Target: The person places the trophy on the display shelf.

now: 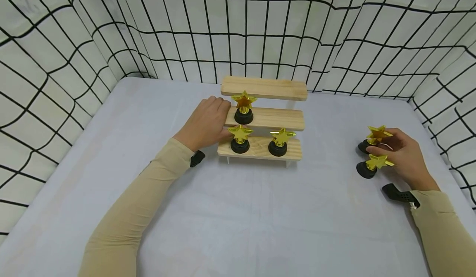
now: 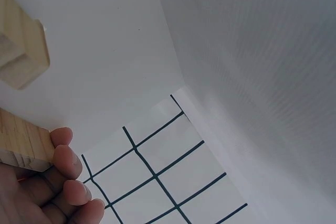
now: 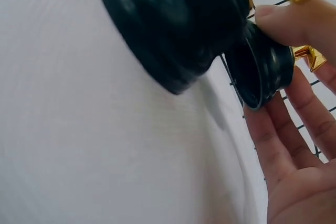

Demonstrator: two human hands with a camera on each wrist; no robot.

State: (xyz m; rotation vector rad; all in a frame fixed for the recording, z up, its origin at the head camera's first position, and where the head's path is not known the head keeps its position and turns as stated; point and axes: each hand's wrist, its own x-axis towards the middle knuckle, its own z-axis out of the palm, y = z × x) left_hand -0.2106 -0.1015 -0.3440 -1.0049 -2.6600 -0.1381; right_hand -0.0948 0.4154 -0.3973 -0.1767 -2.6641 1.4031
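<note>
A three-step wooden stand (image 1: 275, 120) holds gold star trophies with black bases. One trophy (image 1: 243, 108) stands on the middle step; two more, a left one (image 1: 240, 139) and a right one (image 1: 281, 142), are on the lowest. My left hand (image 1: 208, 122) grips the left end of the middle step, fingertips curled at the board (image 2: 26, 140) in the left wrist view. Off to the right, my right hand (image 1: 409, 159) pinches the farther star trophy (image 3: 270, 64) by its base between thumb and fingers. A nearer star trophy (image 1: 366, 170) stands tilted-looking in front of that hand.
The top step (image 1: 264, 88) of the stand bears nothing. A white cloth (image 1: 238, 219) covers the table. White walls with a black grid (image 1: 245, 33) rise behind and on both sides, close beyond the stand.
</note>
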